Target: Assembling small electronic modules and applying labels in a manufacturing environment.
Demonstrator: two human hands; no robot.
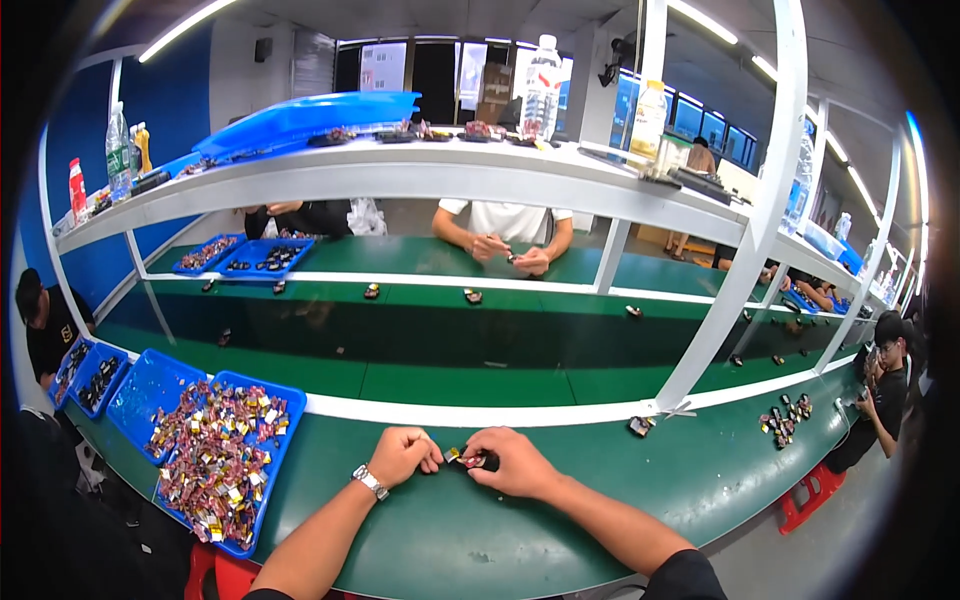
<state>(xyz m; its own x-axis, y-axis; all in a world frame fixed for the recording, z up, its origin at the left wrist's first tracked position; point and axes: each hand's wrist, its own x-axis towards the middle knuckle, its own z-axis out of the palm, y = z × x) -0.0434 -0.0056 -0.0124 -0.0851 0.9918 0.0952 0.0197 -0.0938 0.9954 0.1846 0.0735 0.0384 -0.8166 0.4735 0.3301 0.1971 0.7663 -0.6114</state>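
Note:
Over the green work surface (pixel 400 520), my two hands are close together. My right hand (pixel 512 463) pinches a small black part with red wires (pixel 472 461). A yellow and white tab on this part sticks out toward my left hand (pixel 402 456). That hand wears a metal-band watch at the wrist, and its fingers are curled closed beside the part. Whatever it grips, if anything, is hidden by the fingers. To the left, a blue tray (pixel 292 425) holds a heap of small pieces with red wires and yellow and white tabs.
A white shelf (pixel 400 172) on posts (pixel 735 270) crosses ahead, bearing bottles and a blue tray (pixel 300 115). Beyond the white rail, small parts lie along a dark belt (pixel 420 325). A small part (pixel 641 427) and a cluster of parts (pixel 785 420) lie rightward. Other people sit around.

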